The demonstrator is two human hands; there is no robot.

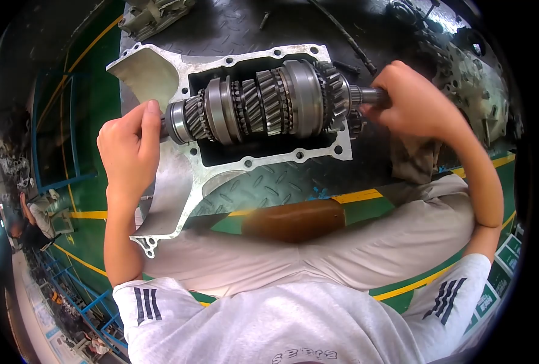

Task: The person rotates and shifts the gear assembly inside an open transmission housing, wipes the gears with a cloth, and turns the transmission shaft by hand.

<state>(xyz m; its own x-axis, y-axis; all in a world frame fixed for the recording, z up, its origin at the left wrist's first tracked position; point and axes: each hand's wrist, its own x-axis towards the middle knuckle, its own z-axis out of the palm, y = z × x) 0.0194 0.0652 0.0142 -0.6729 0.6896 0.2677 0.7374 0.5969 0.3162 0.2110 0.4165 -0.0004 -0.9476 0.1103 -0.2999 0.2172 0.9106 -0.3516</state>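
A gearbox shaft (260, 102) carrying several helical gears and synchronizer rings lies lengthwise over the opening of a silvery gearbox housing (178, 224). My left hand (130, 142) is closed around the shaft's left end, by a bearing (177, 123). At the opposite end, my right hand (406, 103) wraps around the splined tip. The shaft slants slightly, its right end farther from my body. Beneath it the dark housing cavity is partly hidden, and whether the shaft touches the housing I cannot tell. Behind the right-end gear, part of a smaller gear (357, 124) shows.
The housing rests on a dark tread-plate bench (269, 188). A long thin rod (345, 36) lies at the back, and a metal casting (154, 17) stands at the back left. More castings (472, 79) crowd the right. A brown cloth (414, 159) hangs near the front edge. Another person (34, 219) is far left.
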